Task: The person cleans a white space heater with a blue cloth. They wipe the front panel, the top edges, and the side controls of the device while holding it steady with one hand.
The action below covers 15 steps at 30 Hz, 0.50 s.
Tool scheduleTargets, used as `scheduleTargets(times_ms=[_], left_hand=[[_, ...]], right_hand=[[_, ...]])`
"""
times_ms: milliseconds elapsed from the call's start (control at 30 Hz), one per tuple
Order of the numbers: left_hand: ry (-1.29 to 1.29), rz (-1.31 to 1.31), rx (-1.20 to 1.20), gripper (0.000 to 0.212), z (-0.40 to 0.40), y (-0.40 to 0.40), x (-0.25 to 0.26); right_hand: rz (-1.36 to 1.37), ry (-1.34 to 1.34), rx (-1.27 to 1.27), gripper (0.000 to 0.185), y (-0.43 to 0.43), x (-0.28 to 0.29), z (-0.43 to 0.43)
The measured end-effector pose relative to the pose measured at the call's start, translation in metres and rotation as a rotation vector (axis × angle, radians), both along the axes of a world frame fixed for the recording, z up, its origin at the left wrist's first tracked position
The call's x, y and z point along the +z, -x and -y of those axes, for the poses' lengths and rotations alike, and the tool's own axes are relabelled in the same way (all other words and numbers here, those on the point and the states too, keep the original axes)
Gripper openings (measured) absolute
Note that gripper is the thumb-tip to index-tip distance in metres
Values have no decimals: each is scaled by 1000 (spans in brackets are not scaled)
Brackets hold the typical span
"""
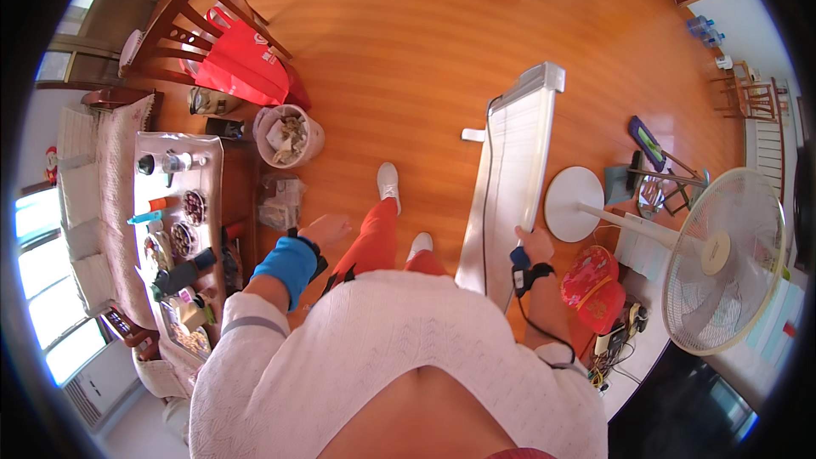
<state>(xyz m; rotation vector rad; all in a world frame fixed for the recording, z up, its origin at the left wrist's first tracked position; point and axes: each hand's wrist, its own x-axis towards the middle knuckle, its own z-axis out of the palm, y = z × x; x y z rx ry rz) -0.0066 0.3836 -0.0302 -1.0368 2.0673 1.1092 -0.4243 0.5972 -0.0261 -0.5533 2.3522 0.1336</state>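
Observation:
My right hand (535,247) is closed on the edge of a long white panel, which looks like an electric heater (513,166). A grey-white cap runs along its far end, and a dark cord lies along its face. One white foot (473,134) sticks out from its left side. My left hand (325,231) hangs beside my red trouser leg (371,236), slightly blurred and with nothing in it. A blue cuff (287,268) and a black strap wrap the left wrist. A black strap with a small device (532,277) is on the right wrist.
A standing fan (720,261) with a round white base (574,204) stands right of the panel. A mop (647,143) and dustpan (617,185) lie beyond. At left are a waste bin (312,143), a red bag (245,64) on a wooden chair (185,9), and a laden table (210,159).

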Motion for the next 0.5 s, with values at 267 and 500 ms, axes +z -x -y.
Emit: scheduleTargets(times_ms=[267, 500], left_hand=[[101, -65, 47, 25, 138, 11, -4], [39, -35, -121, 24, 238, 77, 0]], right_hand=[[-76, -28, 8, 56, 51, 4, 97], [-89, -27, -84, 47, 87, 14, 175]])
